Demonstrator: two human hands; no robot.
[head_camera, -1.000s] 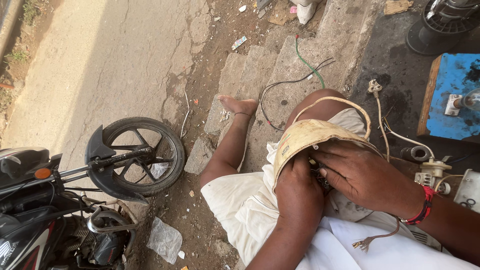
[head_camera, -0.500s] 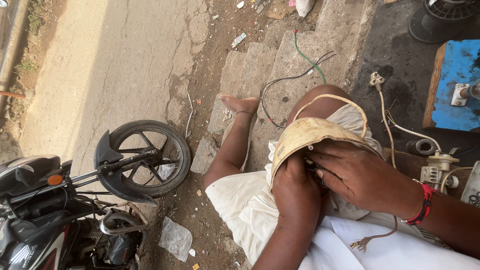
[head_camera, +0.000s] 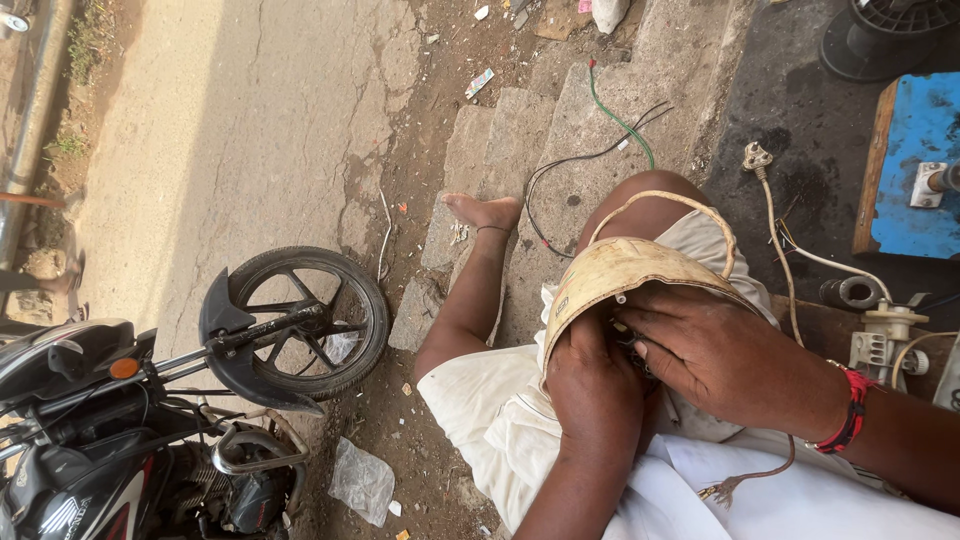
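Roadside steps, motorbike (head_camera: 150, 410) left; both hands, left hand (head_camera: 592, 385) and right hand (head_camera: 725, 355), grip yellowed housing (head_camera: 625, 275) on lap, fingers curled inside.

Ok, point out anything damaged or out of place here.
The cord by the right hand ends in frayed bare strands, no plug. Loose wires trail across the steps, and litter, including a plastic bag, lies beside the motorcycle.
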